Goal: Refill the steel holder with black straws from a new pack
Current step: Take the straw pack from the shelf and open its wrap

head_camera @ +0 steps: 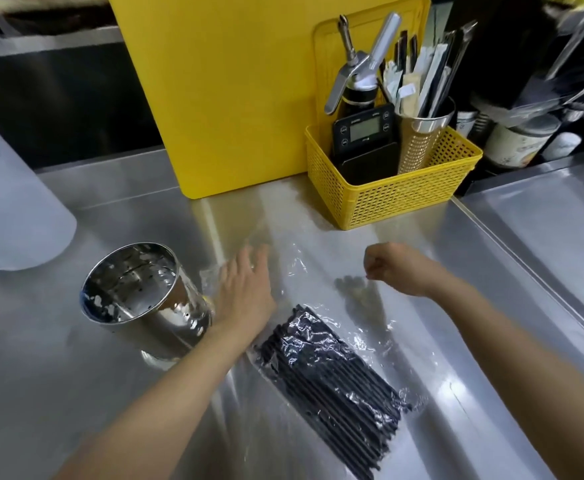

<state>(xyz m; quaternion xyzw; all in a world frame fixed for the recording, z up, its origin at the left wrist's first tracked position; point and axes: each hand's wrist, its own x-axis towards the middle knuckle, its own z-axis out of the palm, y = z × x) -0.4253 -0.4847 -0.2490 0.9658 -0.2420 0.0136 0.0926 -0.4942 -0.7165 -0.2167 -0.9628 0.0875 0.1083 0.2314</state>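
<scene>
Item one: steel holder (138,289), a perforated, mirror-bright cylinder, empty, upright on my brushed-steel tabletop (58,375). Just right of the holder, my left hand (245,292) is spread flat and wide over crinkled clear film. Further right of the holder lies the pack of black straws (332,379), thin ribbed tubes in glossy wrap. Beyond it, my right hand (397,268) is curled in a loose fist; whether it pinches film I cannot tell. Behind the holder: yellow mesh basket (387,199) with a scale, a whipper, a steel cup of wrapped sticks.
</scene>
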